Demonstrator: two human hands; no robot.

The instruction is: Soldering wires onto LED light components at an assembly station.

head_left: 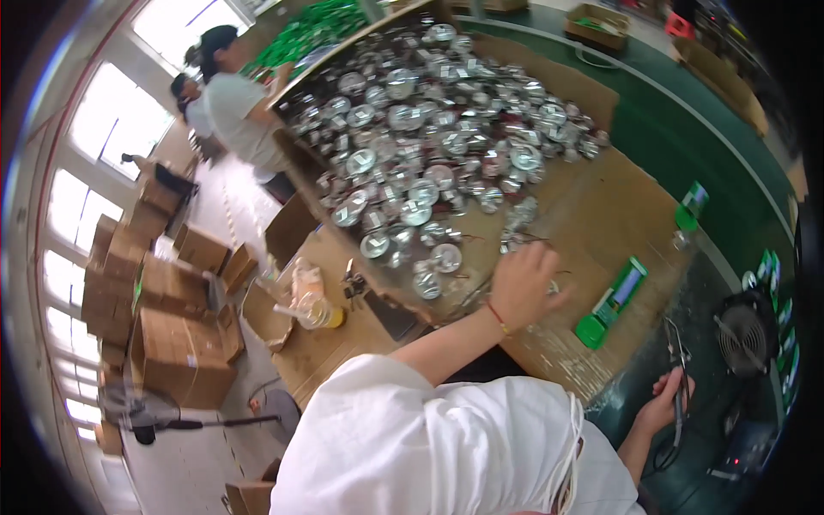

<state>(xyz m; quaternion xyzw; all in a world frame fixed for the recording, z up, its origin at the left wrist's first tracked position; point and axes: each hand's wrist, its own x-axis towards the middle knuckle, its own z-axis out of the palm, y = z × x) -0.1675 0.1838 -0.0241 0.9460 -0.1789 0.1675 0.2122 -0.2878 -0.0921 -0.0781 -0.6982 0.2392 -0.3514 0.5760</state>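
Note:
My right hand (663, 402) is closed round the handle of a soldering iron (679, 415), its thin metal tip pointing away from me over the dark green bench. Reaching over the cardboard sheet, my left hand (527, 281) is beside a few shiny metal pieces (520, 221) with thin wires. Its fingers are blurred and partly turned from view, so whether they grip anything is unclear. A big heap of round silver discs with wires (429, 146) lies in front of it. To its right, a green plastic strip-shaped casing (611, 305) rests on the cardboard; another green casing (691, 206) stands farther off.
A small round fan (743, 337) and a dark box with a red light (745, 453) are at the right. More green casings (777, 300) line the far right edge. A cup of yellow liquid (323, 314) stands at left. Cardboard boxes (176, 343) and two people (240, 116) are beyond.

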